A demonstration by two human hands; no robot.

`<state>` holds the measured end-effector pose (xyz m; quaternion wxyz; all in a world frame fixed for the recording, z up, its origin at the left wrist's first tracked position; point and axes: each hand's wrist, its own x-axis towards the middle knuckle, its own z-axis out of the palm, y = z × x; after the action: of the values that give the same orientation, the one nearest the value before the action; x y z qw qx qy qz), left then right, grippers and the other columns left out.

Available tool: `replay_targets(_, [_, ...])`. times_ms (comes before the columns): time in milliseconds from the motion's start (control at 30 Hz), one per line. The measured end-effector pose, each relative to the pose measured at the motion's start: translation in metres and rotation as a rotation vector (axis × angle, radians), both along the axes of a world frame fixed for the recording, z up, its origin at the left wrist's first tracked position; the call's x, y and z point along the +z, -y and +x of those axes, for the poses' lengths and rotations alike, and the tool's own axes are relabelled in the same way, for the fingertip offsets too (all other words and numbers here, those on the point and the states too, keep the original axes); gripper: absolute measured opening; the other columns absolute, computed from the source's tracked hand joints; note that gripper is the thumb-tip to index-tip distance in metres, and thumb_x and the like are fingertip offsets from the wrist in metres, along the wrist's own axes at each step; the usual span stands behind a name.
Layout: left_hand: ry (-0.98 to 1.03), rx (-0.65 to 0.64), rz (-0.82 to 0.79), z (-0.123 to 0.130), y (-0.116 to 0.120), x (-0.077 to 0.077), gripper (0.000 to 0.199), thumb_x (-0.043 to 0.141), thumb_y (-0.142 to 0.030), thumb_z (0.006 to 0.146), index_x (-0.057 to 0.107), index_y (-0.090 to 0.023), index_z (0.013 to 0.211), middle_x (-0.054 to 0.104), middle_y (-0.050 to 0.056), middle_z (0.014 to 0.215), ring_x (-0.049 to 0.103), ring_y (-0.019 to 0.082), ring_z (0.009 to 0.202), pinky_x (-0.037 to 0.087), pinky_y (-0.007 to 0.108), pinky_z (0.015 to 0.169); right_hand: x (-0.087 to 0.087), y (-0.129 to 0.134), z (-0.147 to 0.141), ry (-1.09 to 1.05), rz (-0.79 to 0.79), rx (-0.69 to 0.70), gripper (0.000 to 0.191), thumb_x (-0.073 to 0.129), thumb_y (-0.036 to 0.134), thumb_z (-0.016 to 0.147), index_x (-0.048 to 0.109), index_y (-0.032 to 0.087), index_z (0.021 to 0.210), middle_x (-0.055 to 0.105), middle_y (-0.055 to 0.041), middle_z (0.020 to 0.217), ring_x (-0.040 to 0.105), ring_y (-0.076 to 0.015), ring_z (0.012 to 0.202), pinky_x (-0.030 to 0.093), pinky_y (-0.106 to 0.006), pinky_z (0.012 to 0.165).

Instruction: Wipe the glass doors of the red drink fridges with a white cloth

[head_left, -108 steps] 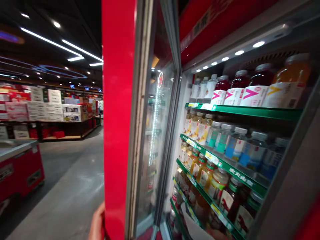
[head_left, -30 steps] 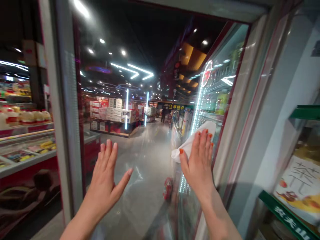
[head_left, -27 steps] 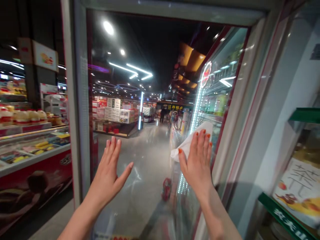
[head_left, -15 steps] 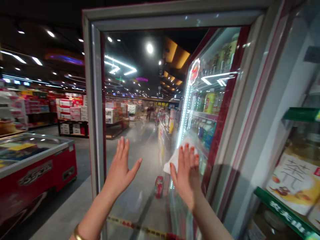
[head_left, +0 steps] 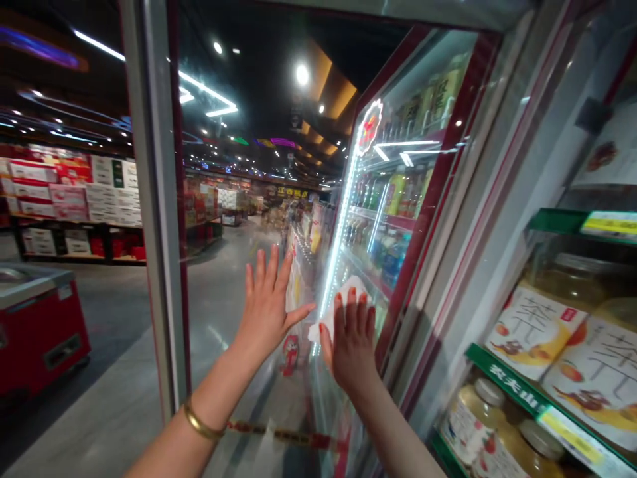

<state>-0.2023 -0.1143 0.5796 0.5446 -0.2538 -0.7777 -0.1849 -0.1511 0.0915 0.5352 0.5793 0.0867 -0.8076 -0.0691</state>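
- Well, the right hand (head_left: pixel 351 342) presses a white cloth (head_left: pixel 348 287) to the glass cooler door (head_left: pixel 155 199), fingers (head_left: pixel 352 315) spread flat, not gripping.
- Left hand (head_left: pixel 269 305) open, holding nothing, at the right hand's 10 o'clock.

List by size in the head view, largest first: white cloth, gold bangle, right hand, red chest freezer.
Red chest freezer
Right hand and white cloth: unsure, the hand covers part of the cloth
Gold bangle

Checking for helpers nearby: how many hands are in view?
2: the left hand, open and raised, wearing a gold bangle, and the right hand, pressing a white cloth to the glass door. Others may be out of view.
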Motion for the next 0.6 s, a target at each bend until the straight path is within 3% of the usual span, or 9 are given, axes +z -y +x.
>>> replay_targets(33, [-0.007,0.009,0.006,-0.004,-0.001,-0.003,0.114,0.068,-0.067,0.099,0.001,-0.026,0.181,0.009,0.021,0.188,-0.002,0.041,0.176,0.009,0.071,0.138,0.010,0.005,-0.002,0.013,0.039,0.032,0.088,0.057,0.035,0.109,0.010,0.014,0.180,0.030,-0.0237,0.183,0.020,-0.0392,0.174,0.035,-0.065,0.133])
replay_targets(100, [-0.036,0.028,0.029,-0.009,-0.001,-0.009,0.114,0.068,-0.069,0.099,0.001,-0.026,0.181,0.007,0.021,0.188,-0.003,0.041,0.175,0.005,0.071,0.138,0.045,0.003,-0.007,-0.004,0.050,0.053,0.084,0.056,0.038,0.109,0.016,0.018,0.180,0.031,-0.0200,0.184,0.021,-0.0366,0.174,0.032,-0.063,0.136])
replay_targets(200, [-0.068,0.039,0.049,-0.009,-0.002,-0.013,0.107,0.061,-0.070,0.102,0.004,-0.026,0.181,0.006,0.019,0.188,-0.005,0.040,0.176,-0.001,0.069,0.138,0.092,-0.021,-0.008,-0.124,-0.126,-0.023,0.082,0.054,0.039,0.110,0.018,0.014,0.179,0.021,-0.0239,0.185,0.017,-0.0430,0.174,0.029,-0.072,0.134])
replay_targets(233, [-0.072,0.037,0.052,-0.008,-0.002,-0.013,0.106,0.059,-0.071,0.103,0.004,-0.026,0.181,0.007,0.019,0.189,-0.005,0.040,0.176,-0.002,0.068,0.139,0.095,-0.028,-0.006,-0.158,-0.182,-0.047,0.083,0.053,0.038,0.110,0.017,0.012,0.179,0.017,-0.0257,0.186,0.015,-0.0454,0.174,0.029,-0.075,0.133])
replay_targets(300, [-0.077,0.029,0.054,-0.002,-0.004,-0.013,0.107,0.058,-0.074,0.101,0.005,-0.026,0.181,0.009,0.018,0.189,-0.004,0.039,0.176,-0.004,0.066,0.139,0.081,-0.030,-0.001,-0.182,-0.228,-0.058,0.084,0.052,0.037,0.110,0.013,0.010,0.179,0.011,-0.0277,0.186,0.012,-0.0477,0.174,0.029,-0.079,0.131])
replay_targets(367, [-0.070,0.023,0.048,0.004,-0.005,-0.011,0.109,0.057,-0.078,0.100,0.006,-0.026,0.181,0.009,0.018,0.189,-0.005,0.039,0.176,-0.005,0.064,0.139,0.055,-0.015,0.003,-0.131,-0.159,0.000,0.087,0.055,0.035,0.109,0.011,0.011,0.180,0.015,-0.0264,0.186,0.011,-0.0452,0.175,0.030,-0.077,0.132])
replay_targets(433, [-0.057,0.011,0.037,0.010,-0.001,-0.009,0.105,0.054,-0.077,0.102,0.008,-0.026,0.181,0.011,0.017,0.189,-0.004,0.037,0.177,-0.003,0.061,0.139,0.041,0.007,0.002,-0.041,-0.022,0.108,0.087,0.058,0.034,0.107,0.014,0.014,0.180,0.026,-0.0215,0.185,0.015,-0.0387,0.175,0.032,-0.068,0.135])
replay_targets(533, [-0.073,-0.007,0.029,0.015,0.015,-0.003,0.102,0.052,-0.077,0.103,0.011,-0.027,0.181,0.022,0.016,0.187,0.011,0.035,0.176,0.008,0.055,0.140,0.064,0.023,-0.005,0.026,0.112,0.199,0.082,0.059,0.035,0.107,0.022,0.020,0.179,0.039,-0.0138,0.181,0.024,-0.0324,0.173,0.032,-0.058,0.137])
replay_targets(600, [-0.090,0.035,0.068,0.014,0.031,0.001,0.107,0.060,-0.078,0.099,0.012,-0.029,0.181,0.023,0.017,0.187,0.016,0.037,0.175,0.013,0.057,0.139,0.090,0.013,-0.008,-0.038,0.059,0.143,0.082,0.059,0.038,0.108,0.023,0.021,0.179,0.036,-0.0150,0.182,0.027,-0.0349,0.172,0.030,-0.061,0.137])
